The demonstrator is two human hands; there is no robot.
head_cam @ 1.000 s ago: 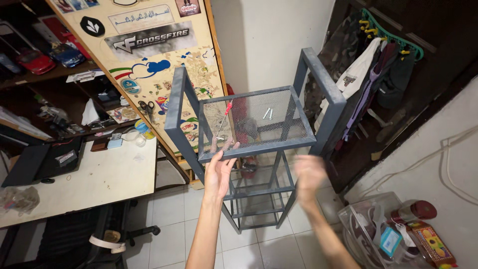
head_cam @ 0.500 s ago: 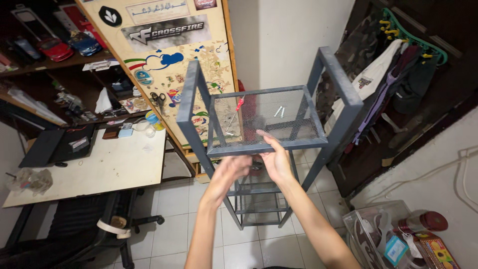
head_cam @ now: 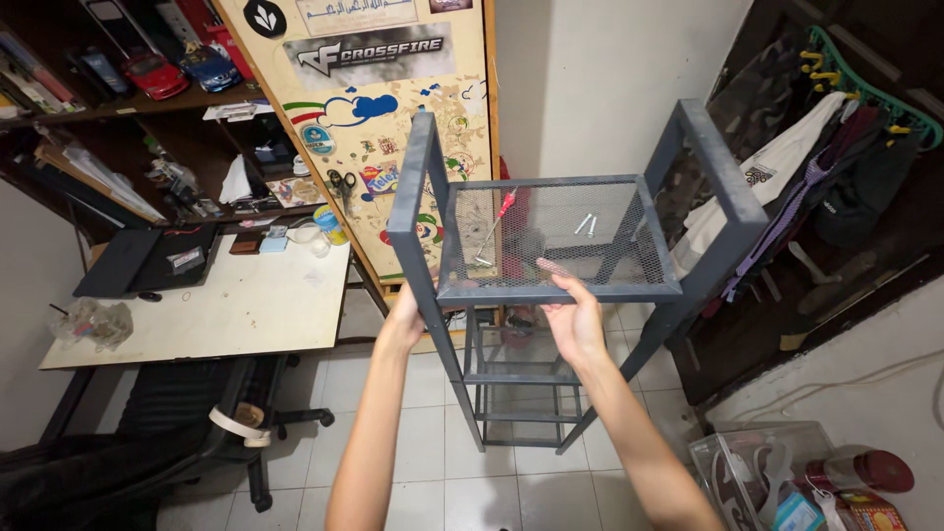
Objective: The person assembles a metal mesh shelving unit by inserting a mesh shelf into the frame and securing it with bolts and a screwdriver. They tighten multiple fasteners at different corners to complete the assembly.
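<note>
A grey metal shelf rack (head_cam: 723,187) with mesh shelves stands on the tiled floor in front of me. On its top mesh shelf (head_cam: 610,258) lie a red-handled screwdriver (head_cam: 495,224) and two screws (head_cam: 585,224). My left hand (head_cam: 403,320) grips the rack's front left post just below the top shelf. My right hand (head_cam: 572,317) reaches up from below, its fingers curled over the front rail of the top shelf. Lower mesh shelves (head_cam: 511,379) show between my forearms.
A white desk (head_cam: 226,305) with a dark laptop (head_cam: 138,258) stands at the left, a black office chair (head_cam: 147,433) before it. A sticker-covered wooden board (head_cam: 374,118) leans behind the rack. Clothes (head_cam: 787,177) hang at right. A clear plastic box (head_cam: 757,467) sits bottom right.
My right hand came in from the rack's right side to the front rail. My left hand slid from under the shelf's front edge to the left post. The view moved closer.
</note>
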